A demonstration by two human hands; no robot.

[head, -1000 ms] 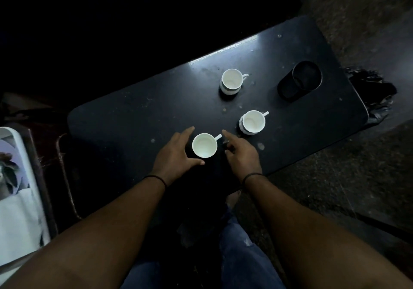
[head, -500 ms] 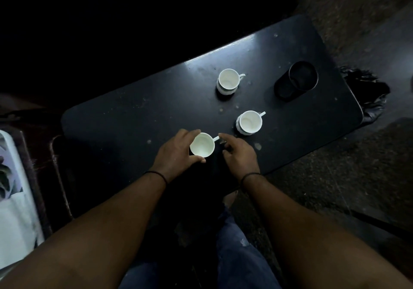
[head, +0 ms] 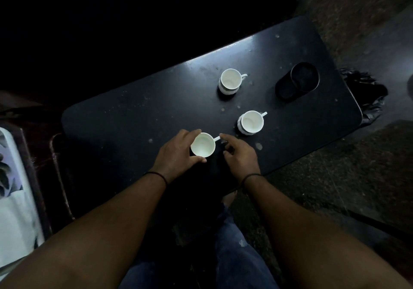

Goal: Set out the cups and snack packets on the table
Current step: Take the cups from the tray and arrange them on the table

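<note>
- Cloth or paper, pale with a leafy print, lies at the far left edge, off the table; what it is I cannot tell.
- Next comes the dark table, its left half bare, its surface speckled with small marks.
- Left hand curls round the left side of the near cup, fingers at the far rim and thumb at the near rim, half closed and touching it, so it appears to hold the cup; a thin band sits at the wrist.
- That cup stands near the table's front edge, its handle pointing right.
- Right hand sits just right of it, loosely open, forefinger stretched to the handle's tip and nothing gripped.
- By my reading the step in hand is placing or squaring the third cup; whether it is fully down on the table I cannot tell.
- Further right, the middle cup and, beyond it, the far cup stand upright with handles to the right, well apart from each other.
- A dark round container lies tilted near the right end.
- No snack packets show, so the next move likely calls for letting go of the cup gently and reaching off the table for them.
</note>
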